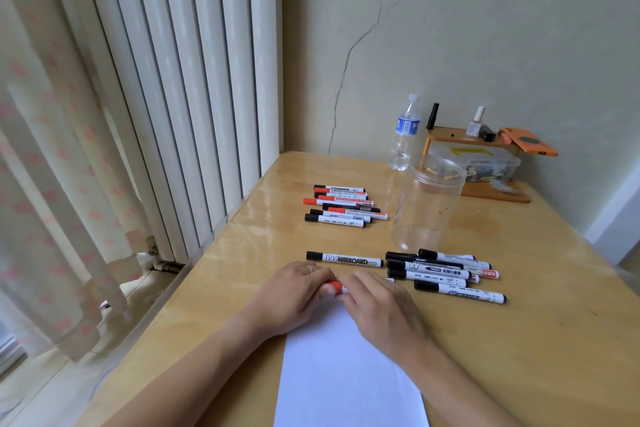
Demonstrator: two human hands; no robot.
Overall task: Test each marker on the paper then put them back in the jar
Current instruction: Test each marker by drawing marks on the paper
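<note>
Hands (294,291) (377,308) pinch one red-capped marker (335,287) between them over the paper's (346,367) far edge, mid-desk | step, we judge: uncapping | tip: pull cap straight, barrel steady, nib off the sheet | empty jar (429,208) toward the desk's far right corner

Glossy wooden table (519,288), white paper (346,374) under the fingers (327,279), single whiteboard marker (344,259) just beyond them, marker cluster (446,274) to their right, marker row (343,206) and clear jar (427,208) farther beyond, water bottle (404,135), wooden rack (485,191) at far edge.
</note>
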